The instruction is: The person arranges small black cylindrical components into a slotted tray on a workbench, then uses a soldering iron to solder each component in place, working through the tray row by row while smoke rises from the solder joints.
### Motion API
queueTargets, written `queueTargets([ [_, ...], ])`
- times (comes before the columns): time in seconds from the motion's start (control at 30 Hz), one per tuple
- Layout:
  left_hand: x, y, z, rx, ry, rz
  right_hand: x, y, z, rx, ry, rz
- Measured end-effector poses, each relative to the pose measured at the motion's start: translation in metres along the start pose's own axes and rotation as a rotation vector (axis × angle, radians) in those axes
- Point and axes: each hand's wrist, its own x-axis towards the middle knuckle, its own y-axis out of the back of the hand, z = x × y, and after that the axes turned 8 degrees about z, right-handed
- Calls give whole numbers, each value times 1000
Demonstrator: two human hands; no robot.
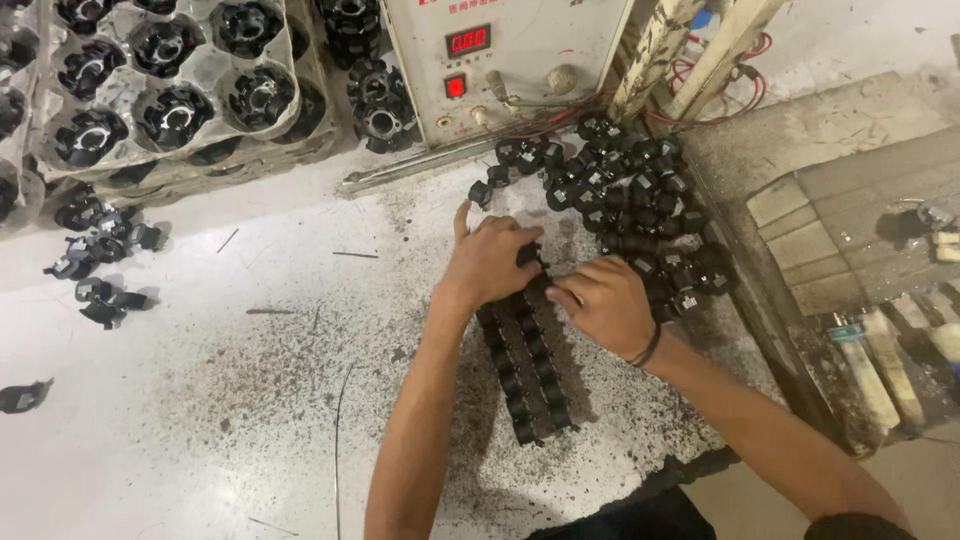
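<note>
Head cam looking down: both hands are bunched at the top end of two rows of small black parts [528, 370] lined up on the speckled white table [250, 400]. The left hand [487, 262] is curled over the far end of the rows, fingers bent down onto the pieces and thumb sticking up, so it's mostly closed; can't tell whether it's actually pinching one or just pressing. The right hand [603, 303] sits just beside it, fingers tucked in against the same end, touching the parts. The rows run from the hands back toward the person's body, ending near the table's front edge.

Just past the hands there's a loose pile of the same black parts [630, 195], touching the right hand's side. Right of that the table edge drops off to some grey blocks [830, 220]. The far side is closed off by a control box with a red display [500, 55] and trays of black parts [165, 85]. Plenty of bare table to the left, with a few scattered black bits [100, 265] well apart
</note>
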Motion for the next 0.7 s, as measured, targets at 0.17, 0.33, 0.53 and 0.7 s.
queueTargets([
  [0.17,-1,1,-2,2,-44,15,43,3,18,-306,-5,-170],
  [0.33,-4,9,14,88,-12,-104,76,-2,35,-507,299,-6],
  [0.53,-5,14,28,134,10,-85,29,15,30,-545,231,-271],
  [0.7,-6,16,23,32,4,-75,-11,35,7,-215,-3,-441],
])
